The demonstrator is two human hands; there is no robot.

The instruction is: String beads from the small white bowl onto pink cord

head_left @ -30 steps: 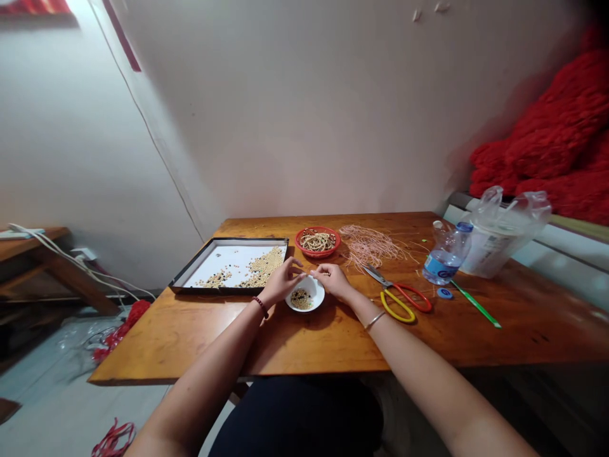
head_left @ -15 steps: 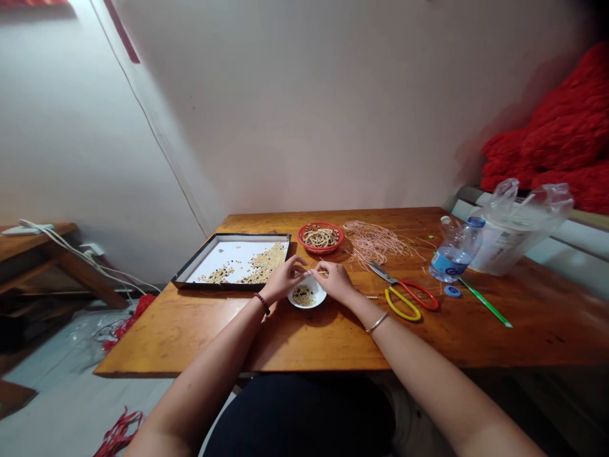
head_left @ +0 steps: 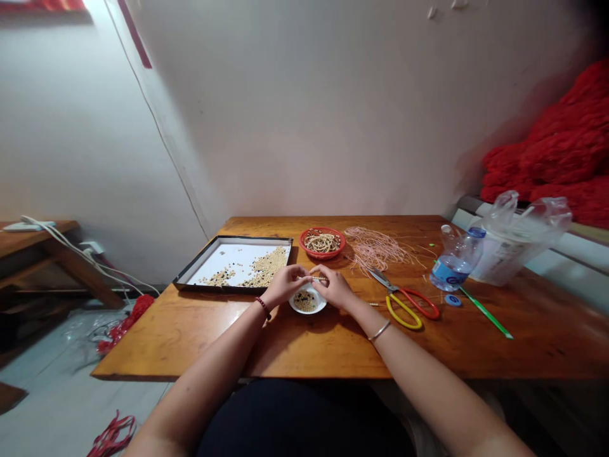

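Note:
My left hand [head_left: 284,284] and my right hand [head_left: 333,285] meet over a small white dish [head_left: 307,301] of tan and dark beads on the wooden table [head_left: 333,336]. Both hands are closed in a pinch. A short run of beads on a thin string [head_left: 320,278] shows between the fingertips. To the left lies a black-rimmed tray [head_left: 238,263] with loose tan and dark beads on its white floor. Behind the dish stands a red basket [head_left: 322,242] with strung beads.
Pink cords [head_left: 375,249] lie spread behind scissors with yellow and red handles [head_left: 404,304]. A water bottle [head_left: 454,261], its blue cap [head_left: 453,299], a green stick [head_left: 485,312] and a bagged white tub [head_left: 514,238] sit at the right. A red heap [head_left: 561,158] fills the far right.
My hands have drawn closer together over the dish. The view has shifted slightly; the things on the table have not moved.

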